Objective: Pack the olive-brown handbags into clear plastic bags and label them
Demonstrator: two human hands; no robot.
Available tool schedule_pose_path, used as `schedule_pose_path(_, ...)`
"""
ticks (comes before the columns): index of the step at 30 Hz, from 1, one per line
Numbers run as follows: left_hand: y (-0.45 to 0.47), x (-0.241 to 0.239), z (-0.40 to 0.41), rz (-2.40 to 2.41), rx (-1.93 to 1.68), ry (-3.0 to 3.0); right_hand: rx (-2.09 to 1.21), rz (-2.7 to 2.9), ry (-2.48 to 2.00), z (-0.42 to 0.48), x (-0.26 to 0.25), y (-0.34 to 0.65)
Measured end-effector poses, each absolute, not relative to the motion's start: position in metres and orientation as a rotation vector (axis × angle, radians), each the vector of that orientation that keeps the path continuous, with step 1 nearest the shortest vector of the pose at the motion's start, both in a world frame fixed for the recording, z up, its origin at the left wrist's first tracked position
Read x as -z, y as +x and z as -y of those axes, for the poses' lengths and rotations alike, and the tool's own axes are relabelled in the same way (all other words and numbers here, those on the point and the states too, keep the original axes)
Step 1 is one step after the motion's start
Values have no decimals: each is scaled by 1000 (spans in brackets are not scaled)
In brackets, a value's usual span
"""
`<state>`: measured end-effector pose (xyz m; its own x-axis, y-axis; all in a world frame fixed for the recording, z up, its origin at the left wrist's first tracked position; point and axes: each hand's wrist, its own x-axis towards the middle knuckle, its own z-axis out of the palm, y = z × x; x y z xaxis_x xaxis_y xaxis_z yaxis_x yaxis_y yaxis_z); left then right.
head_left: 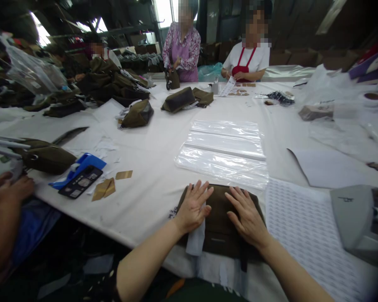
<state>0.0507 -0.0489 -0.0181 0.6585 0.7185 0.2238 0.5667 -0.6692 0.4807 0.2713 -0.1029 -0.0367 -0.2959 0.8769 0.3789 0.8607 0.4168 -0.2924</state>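
Observation:
A dark olive-brown fabric bag (220, 235) lies flat at the table's near edge, directly in front of me. My left hand (193, 207) rests on its left part, fingers spread, over a strip of thin white material (195, 241) that hangs toward me. On the bag's right part lies my right hand (247, 216), palm down with the fingers apart. Just beyond the bag is a stack of clear plastic bags (225, 147). A small black-and-white printed piece (173, 212) shows beside my left wrist.
A grey machine (359, 222) and a printed white sheet (302, 226) are at right. A phone (81, 181) and brown cards (103, 189) lie left, near a co-worker's hand (15, 188). More olive bags (179, 99) sit farther back, where co-workers stand across the white table (151, 167).

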Motion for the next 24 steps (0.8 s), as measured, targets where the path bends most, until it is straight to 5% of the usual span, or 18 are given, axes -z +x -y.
schedule_pose_path(10, 12, 5, 1, -1348, -1210, 2054, -67, 1430, -1633, 82, 16, 330)
schedule_pose_path(24, 94, 69, -196, -1408, -2, 2318, -66, 2261, -1905, -53, 91, 375)
